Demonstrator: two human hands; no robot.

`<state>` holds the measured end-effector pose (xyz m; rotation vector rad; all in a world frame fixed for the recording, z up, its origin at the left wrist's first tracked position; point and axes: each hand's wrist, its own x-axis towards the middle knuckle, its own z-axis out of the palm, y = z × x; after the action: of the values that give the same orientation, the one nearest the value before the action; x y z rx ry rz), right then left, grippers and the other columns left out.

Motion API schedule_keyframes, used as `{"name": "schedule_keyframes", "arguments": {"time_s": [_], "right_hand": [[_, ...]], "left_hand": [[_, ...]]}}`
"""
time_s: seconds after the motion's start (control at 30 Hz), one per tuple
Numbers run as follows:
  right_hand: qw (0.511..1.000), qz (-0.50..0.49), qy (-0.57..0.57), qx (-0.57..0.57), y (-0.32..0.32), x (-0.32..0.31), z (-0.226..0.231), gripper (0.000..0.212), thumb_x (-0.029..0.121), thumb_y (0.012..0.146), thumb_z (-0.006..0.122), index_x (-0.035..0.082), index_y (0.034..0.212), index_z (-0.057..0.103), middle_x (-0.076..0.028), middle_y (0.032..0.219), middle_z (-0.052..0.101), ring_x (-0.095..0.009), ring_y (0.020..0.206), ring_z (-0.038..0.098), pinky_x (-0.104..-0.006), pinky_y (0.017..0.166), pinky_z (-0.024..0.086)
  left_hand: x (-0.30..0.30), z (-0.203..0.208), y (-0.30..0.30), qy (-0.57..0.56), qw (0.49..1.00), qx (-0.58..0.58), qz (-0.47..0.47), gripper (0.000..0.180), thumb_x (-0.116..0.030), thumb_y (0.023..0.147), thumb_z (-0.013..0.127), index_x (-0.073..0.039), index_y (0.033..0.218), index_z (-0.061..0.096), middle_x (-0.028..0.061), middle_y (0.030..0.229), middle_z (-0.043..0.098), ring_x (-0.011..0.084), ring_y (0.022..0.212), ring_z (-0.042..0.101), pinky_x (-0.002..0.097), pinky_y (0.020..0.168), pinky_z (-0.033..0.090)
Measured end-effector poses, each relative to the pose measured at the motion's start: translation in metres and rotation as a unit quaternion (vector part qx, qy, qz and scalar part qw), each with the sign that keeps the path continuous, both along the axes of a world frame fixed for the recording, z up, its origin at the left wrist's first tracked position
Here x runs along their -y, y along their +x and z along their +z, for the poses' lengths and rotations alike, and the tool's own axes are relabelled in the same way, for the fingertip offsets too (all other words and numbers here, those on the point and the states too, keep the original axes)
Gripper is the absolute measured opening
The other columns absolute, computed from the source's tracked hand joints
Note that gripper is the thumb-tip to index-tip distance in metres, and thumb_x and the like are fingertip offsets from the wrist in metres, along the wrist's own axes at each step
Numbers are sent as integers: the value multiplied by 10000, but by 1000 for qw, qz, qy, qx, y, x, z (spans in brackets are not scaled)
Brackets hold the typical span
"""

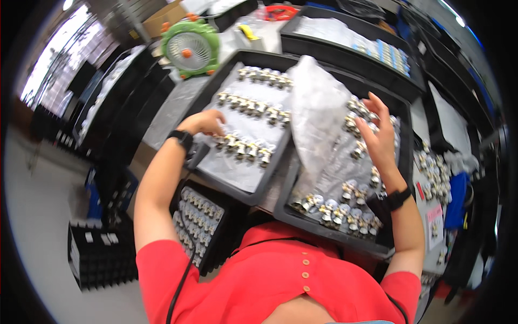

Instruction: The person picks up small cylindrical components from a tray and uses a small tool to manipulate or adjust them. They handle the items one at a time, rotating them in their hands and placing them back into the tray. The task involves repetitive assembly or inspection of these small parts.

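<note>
Small white and gold figurines [251, 150] with dark bases stand in rows on a white sheet in the left black tray [259, 189]. My left hand [206, 123] reaches over this tray's left side, its fingers curled down onto the figurine at the left end of the near row. Above the right black tray [324, 229] is my right hand [379, 137], thumb and fingers apart, close to more figurines [353, 120]. A crumpled translucent plastic sheet [318, 108] is folded up across this tray's left part. Other figurines [334, 210] lie clustered along its near side.
A green fan [190, 47] stands beyond the left tray. Another black tray [345, 46] is behind, holding white sheets and figurines. Below left sits a tray of figurine rows [199, 216]. Loose figurines [431, 173] are on the right-hand table. A dark cable [186, 270] crosses my left arm.
</note>
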<state>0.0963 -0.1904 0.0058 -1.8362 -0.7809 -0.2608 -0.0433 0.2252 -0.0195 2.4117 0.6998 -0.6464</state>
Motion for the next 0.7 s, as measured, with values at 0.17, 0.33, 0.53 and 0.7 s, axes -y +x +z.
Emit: {"name": "schedule_keyframes", "arguments": {"time_s": [0.17,0.33,0.53,0.7], "right_hand": [[998,-50,-32,9,24,10,-14,449,99,783,614,40,1216,511,-125,1116,599,-252,1053,550,-340,914,414],[941,-13,-334,48,33,31,-40,521,218,688,704,45,1149,531,-157,1105,559,-350,1030,539,-421,898,439],[876,23,-479,-54,24,25,-45,599,146,618,736,54,1163,507,-173,1116,526,-385,1015,545,-429,856,467],[968,82,-229,67,9,11,-11,683,89,636,682,66,1279,453,-157,1179,492,-328,1110,486,-384,940,416]], "left_hand": [[62,57,12,-44,927,373,-22,352,-104,813,633,-30,1149,560,66,993,606,104,909,571,235,783,455],[199,90,17,-391,838,362,-115,262,-78,871,600,-9,1123,581,61,1043,628,127,955,615,249,807,471],[246,39,34,-538,782,291,-117,265,-105,879,602,-17,1127,572,49,1052,613,129,940,611,262,838,469],[237,21,39,-541,781,308,56,349,-152,882,596,-47,1206,519,73,1147,559,147,999,585,278,864,459]]}}
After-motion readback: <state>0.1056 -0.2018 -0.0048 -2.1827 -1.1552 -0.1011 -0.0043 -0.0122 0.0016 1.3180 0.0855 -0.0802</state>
